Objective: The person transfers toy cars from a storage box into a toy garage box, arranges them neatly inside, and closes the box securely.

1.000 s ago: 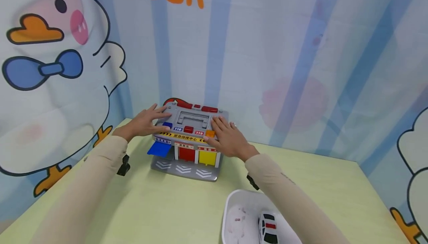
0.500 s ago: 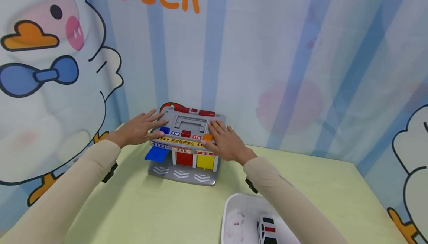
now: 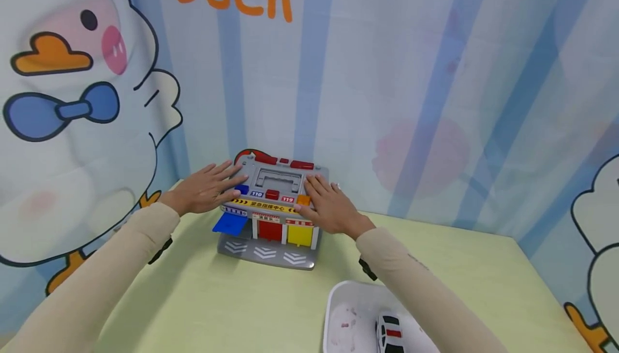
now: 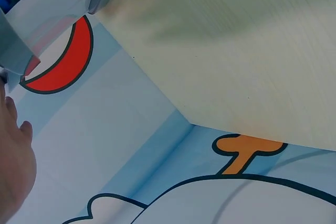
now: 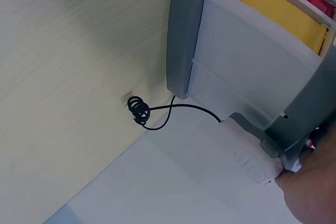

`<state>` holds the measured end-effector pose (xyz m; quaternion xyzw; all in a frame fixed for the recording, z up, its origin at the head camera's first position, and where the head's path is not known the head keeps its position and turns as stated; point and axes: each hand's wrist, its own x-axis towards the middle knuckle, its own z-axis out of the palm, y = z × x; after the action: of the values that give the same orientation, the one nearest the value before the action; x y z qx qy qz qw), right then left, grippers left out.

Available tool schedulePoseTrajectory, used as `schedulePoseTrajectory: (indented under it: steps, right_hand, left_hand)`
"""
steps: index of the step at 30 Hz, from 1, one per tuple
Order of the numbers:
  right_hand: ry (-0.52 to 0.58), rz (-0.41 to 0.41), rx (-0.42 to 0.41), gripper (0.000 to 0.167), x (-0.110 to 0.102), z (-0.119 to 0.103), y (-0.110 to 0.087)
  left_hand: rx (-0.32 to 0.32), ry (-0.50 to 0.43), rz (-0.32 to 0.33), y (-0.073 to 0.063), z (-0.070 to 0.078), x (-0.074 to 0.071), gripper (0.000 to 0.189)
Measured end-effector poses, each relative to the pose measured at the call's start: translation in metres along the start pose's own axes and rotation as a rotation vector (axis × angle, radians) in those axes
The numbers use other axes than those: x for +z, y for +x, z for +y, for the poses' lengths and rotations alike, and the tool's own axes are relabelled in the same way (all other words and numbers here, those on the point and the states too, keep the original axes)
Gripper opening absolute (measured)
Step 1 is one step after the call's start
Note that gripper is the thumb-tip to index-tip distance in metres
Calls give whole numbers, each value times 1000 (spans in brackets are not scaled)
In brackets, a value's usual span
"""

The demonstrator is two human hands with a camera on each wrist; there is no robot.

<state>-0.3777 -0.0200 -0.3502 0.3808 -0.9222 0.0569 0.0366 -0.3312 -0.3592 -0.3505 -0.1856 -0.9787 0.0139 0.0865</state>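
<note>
A toy emergency station [image 3: 271,208] with a grey roof stands near the back of the table. Its front has a raised blue door [image 3: 230,224], a red door [image 3: 270,230] and a yellow door [image 3: 300,235]. My left hand [image 3: 203,187] lies at the roof's left side, fingers outstretched near the blue button [image 3: 242,188]. On the right side of the roof rests my right hand [image 3: 333,208], fingers straight, thumb by the orange button [image 3: 303,200]. A red button [image 3: 272,194] shows between the hands. Only part of the right hand [image 5: 310,192] appears in the right wrist view.
A white bin [image 3: 333,310] with a white toy car [image 3: 389,333] stands at the front, partly behind my right forearm. A coiled black cable [image 5: 138,109] lies beside the station. Printed curtains [image 3: 396,84] border the pale table [image 3: 232,304].
My left hand has shifted slightly, its fingers flatter and the thumb no longer reaching across the blue button. The right hand stays at the roof. The head view has tilted slightly.
</note>
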Motion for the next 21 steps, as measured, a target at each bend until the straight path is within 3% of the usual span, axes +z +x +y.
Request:
schedulePoseTrajectory:
  steps: [14,21]
  right_hand:
    - [15,-42,-5,82,-4,1,2]
    - [7,-44,-21,84,-11,6,-9]
  left_hand:
    - [-6,17,-6,-3,1,0,63]
    - [3,28,1,-2,3,-2,64]
